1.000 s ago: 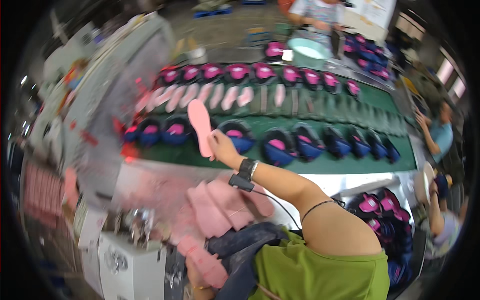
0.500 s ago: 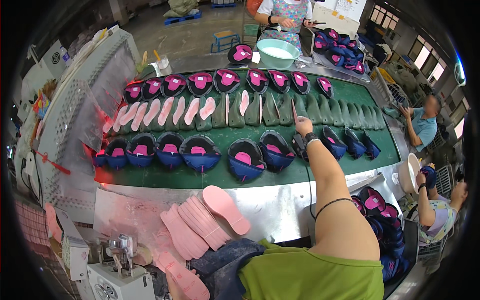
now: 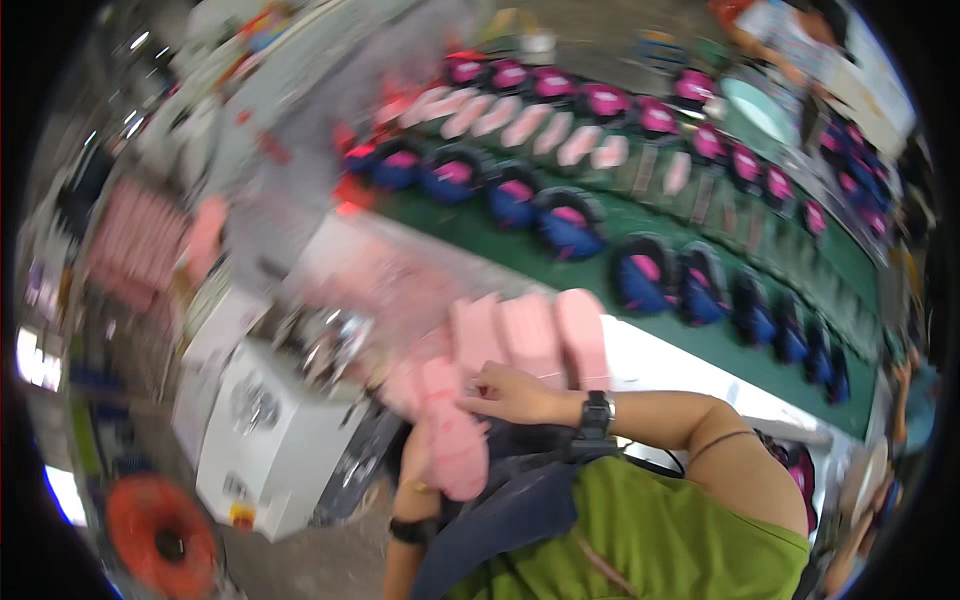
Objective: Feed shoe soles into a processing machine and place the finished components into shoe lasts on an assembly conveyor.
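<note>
A pink insole (image 3: 457, 452) rests in my left hand (image 3: 418, 468), whose fingers are mostly hidden behind it. My right hand (image 3: 512, 394) has come across my body to the insole's edge, with fingers bent and closed on it; motion blurs the fingertips. Just beyond my hands, stacks of pink insoles (image 3: 530, 335) lie on the metal ledge. On the green conveyor, dark green shoe lasts (image 3: 690, 200) stand in a row, and pink insoles (image 3: 523, 126) lie on those at the left. Blue shoe uppers with pink linings (image 3: 570, 225) line the near side.
A white machine (image 3: 265, 430) stands left of my hands, near an orange round object (image 3: 163, 535) on the floor. More uppers (image 3: 655, 115) line the conveyor's far side. A pale green basin (image 3: 757, 112) sits beyond, close to a person (image 3: 775, 40). Other people are at the right.
My right hand has left the row of lasts and come back to the insole at my left hand. The view has swung left, and the held insole shows more fully.
</note>
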The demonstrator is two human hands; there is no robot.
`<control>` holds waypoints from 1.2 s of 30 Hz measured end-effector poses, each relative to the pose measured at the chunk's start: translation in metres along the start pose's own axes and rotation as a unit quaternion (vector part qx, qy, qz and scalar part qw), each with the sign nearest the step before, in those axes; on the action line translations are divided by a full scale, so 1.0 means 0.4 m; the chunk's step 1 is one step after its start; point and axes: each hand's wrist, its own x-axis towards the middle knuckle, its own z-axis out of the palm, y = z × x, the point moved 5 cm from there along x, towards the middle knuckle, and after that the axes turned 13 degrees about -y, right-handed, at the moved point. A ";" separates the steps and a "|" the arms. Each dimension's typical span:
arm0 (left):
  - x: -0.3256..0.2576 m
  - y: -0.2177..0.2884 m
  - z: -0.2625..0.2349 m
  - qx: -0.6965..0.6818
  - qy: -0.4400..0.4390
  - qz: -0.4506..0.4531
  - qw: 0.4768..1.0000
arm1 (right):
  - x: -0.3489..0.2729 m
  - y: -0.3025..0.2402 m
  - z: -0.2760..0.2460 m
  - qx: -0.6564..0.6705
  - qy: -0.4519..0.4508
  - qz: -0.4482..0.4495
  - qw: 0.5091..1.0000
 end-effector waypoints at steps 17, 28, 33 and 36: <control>-0.227 0.004 -0.115 0.012 0.194 0.053 0.979 | 0.494 -0.098 -0.079 0.093 0.172 -0.012 0.981; -0.222 -0.006 -0.109 -0.009 0.138 0.053 0.989 | 0.367 -0.227 -0.170 -0.259 0.335 -0.103 0.900; -0.273 -0.001 -0.088 0.006 0.192 0.043 0.980 | 0.524 -0.173 -0.107 -0.050 0.287 -0.047 0.956; -0.289 0.012 -0.073 0.021 0.219 0.043 0.974 | 0.613 -0.139 -0.117 0.038 0.343 -0.069 0.936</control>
